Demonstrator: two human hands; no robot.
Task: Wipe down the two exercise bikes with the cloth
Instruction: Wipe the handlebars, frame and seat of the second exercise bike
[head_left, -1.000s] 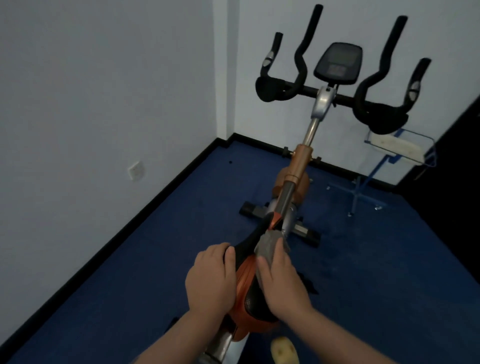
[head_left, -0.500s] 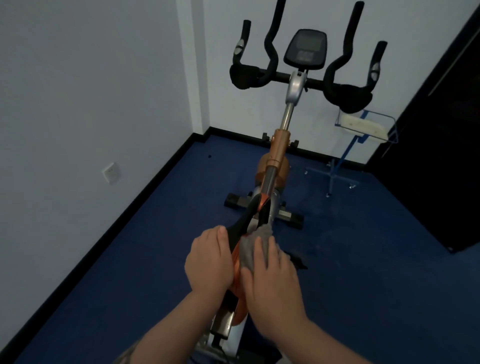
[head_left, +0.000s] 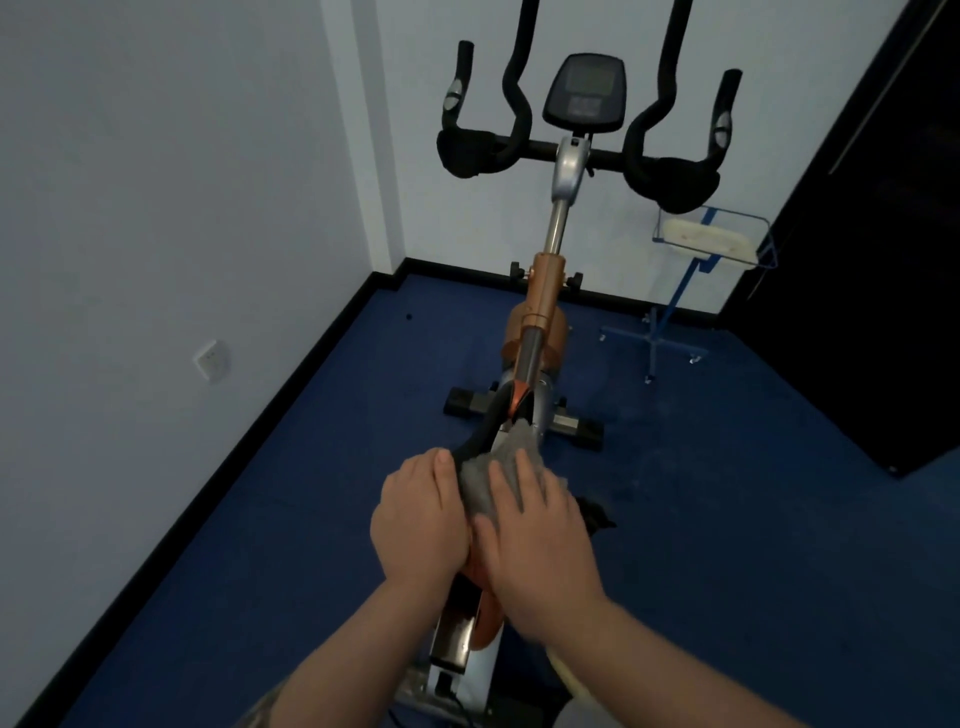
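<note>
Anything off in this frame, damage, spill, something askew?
Nothing stands out. The right hand presses the grey cloth on the saddle; the left hand steadies it. The bike stands straight.

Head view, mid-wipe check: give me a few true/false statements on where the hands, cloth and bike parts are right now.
1. The right hand presses the grey cloth on the bike saddle. True.
2. The left hand grips a handlebar. False: it rests on the left side of the saddle; the handlebars are beyond both hands and untouched.
3. The console sits above the middle of the handlebars. True.
4. The floor is bare white tile. False: the floor is dark blue.
5. The blue stand is left of the bike. False: it stands to the right, near the wall.
</note>
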